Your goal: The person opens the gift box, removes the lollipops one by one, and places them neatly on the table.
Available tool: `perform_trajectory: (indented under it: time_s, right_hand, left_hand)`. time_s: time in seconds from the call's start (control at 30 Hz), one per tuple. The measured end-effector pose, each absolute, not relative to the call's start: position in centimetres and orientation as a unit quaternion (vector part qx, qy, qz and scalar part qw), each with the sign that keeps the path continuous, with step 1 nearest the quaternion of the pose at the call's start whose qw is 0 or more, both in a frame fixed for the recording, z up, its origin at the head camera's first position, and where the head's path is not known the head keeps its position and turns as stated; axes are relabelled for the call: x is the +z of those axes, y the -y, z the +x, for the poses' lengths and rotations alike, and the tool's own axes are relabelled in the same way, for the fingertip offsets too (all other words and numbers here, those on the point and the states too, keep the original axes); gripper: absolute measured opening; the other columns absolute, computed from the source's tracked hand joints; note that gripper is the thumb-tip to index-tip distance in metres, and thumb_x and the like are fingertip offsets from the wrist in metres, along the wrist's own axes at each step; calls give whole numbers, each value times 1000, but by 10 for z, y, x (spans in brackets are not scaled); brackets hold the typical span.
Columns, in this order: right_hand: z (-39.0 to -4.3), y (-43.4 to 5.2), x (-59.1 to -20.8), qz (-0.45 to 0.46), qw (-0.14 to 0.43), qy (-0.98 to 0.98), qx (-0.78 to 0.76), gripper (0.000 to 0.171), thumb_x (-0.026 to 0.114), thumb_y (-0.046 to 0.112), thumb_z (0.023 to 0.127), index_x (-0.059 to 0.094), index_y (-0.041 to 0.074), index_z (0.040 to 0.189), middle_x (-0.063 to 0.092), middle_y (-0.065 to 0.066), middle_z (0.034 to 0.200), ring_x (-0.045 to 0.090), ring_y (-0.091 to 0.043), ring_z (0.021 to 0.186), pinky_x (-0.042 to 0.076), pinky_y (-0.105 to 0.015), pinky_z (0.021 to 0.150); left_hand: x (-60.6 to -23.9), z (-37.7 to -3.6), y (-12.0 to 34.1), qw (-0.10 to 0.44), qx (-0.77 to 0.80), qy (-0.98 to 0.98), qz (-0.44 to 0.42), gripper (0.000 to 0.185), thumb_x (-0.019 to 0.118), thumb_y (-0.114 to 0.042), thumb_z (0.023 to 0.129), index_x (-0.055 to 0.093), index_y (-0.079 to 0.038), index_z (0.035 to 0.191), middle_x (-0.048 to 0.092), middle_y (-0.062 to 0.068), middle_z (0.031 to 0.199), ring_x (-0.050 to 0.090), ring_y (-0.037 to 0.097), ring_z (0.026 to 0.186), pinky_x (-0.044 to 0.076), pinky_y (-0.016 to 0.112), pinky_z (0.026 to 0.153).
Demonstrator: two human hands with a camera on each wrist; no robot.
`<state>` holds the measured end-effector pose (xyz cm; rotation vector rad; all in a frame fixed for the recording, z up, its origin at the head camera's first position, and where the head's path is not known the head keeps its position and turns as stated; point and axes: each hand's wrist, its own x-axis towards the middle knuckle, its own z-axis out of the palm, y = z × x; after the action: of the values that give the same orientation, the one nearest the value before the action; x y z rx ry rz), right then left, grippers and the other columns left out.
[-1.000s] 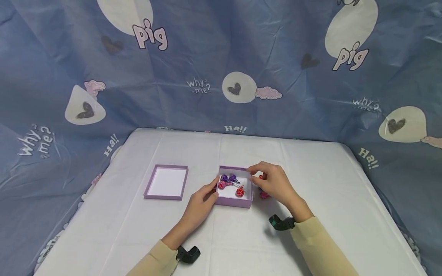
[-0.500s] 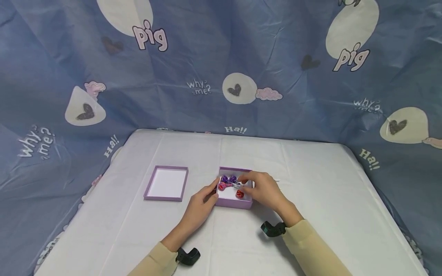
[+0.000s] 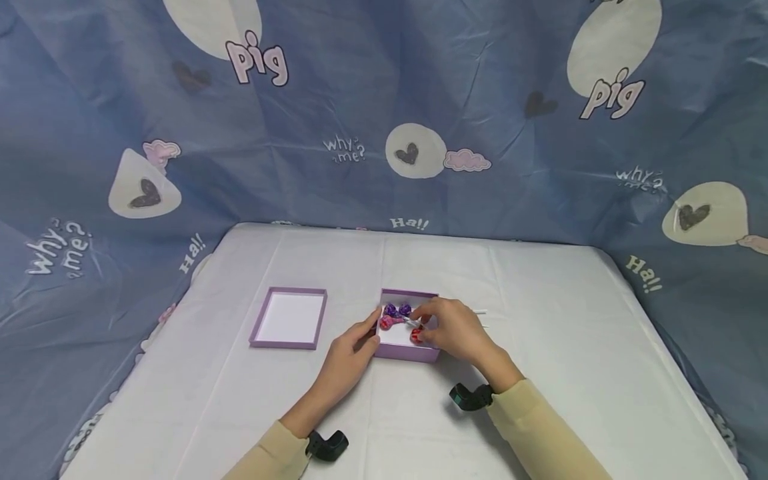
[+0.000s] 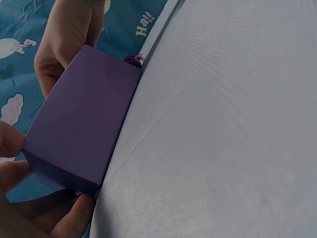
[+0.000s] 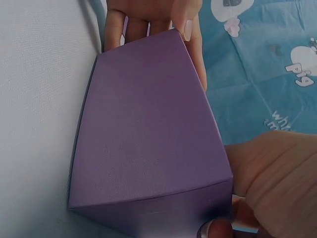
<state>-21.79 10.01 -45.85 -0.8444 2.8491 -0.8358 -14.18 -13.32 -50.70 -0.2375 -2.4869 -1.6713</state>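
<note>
An open purple box [image 3: 405, 352] with a white inside sits mid-table in the head view. My left hand [image 3: 347, 353] grips its left side, thumb near the front corner. In the left wrist view, left fingers [image 4: 74, 218] wrap the box's lower end. Inside the box lie two purple lollipops [image 3: 390, 310], a pink lollipop [image 3: 387, 323] and a red lollipop [image 3: 416, 335], their white sticks bunched in the middle. Reaching over the right wall, my right hand [image 3: 451, 328] pinches at the red lollipop with thumb and forefinger, partly covering it.
Left of the box lies its shallow purple-rimmed lid [image 3: 292, 346], white side up. White lollipop sticks [image 3: 481, 311] poke out behind the right hand. A dark pink lollipop [image 4: 132, 60] rests outside the box. Blue patterned cloth [image 3: 336, 193] hangs behind the table.
My right hand has moved from the right rim leftward and down into the box, its fingertips coming to the red lollipop. The left hand has stayed on the box.
</note>
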Motion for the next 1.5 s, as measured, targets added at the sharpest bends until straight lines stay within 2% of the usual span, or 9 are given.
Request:
perform_trajectory:
  time_s: [0.23, 0.43, 0.6, 0.87, 1.13, 1.5]
  right_hand:
    - [-217, -97, -457, -277, 61, -924, -258, 25, 86, 12, 76, 79, 21, 98, 69, 10, 82, 61, -13, 80, 50, -34, 69]
    - [-218, -98, -459, -290, 64, -918, -262, 28, 85, 6, 74, 80, 20, 98, 70, 11, 81, 62, -11, 79, 50, -32, 68]
    - [-219, -96, -457, -294, 71, -917, -261, 28, 84, 3, 74, 81, 23, 93, 69, 13, 75, 60, -6, 71, 50, -30, 63]
    - [-224, -89, -456, -298, 120, -923, -210, 26, 83, 3, 77, 81, 25, 90, 65, 14, 69, 57, -6, 68, 49, -31, 61]
    - [-224, -84, -452, -301, 107, -929, -188, 16, 87, 13, 78, 80, 27, 82, 66, 12, 73, 55, -8, 68, 47, -34, 60]
    - [-221, -84, -453, -278, 100, -935, -195, 21, 84, 8, 78, 75, 26, 71, 62, 16, 67, 54, -10, 66, 46, -33, 58]
  left_hand:
    - [-508, -143, 133, 70, -554, 825, -82, 50, 61, -17, 101, 52, -28, 149, 60, -4, 139, 54, 12, 128, 40, 34, 111]
    - [-508, -143, 132, 72, -546, 831, -83, 49, 61, -18, 101, 52, -28, 149, 59, -5, 140, 52, 13, 131, 39, 37, 112]
    - [-507, -143, 132, 76, -544, 831, -86, 49, 61, -18, 101, 52, -27, 149, 59, -5, 140, 51, 15, 132, 39, 38, 112]
    - [-509, -141, 131, 70, -550, 828, -82, 49, 62, -18, 101, 52, -28, 149, 60, -1, 139, 52, 15, 131, 40, 39, 112]
    - [-506, -141, 132, 75, -545, 831, -78, 49, 61, -19, 101, 52, -28, 148, 59, -2, 140, 52, 14, 131, 41, 38, 111]
    - [-508, -140, 132, 72, -550, 829, -76, 49, 62, -18, 101, 52, -28, 148, 58, -1, 141, 51, 15, 132, 40, 38, 111]
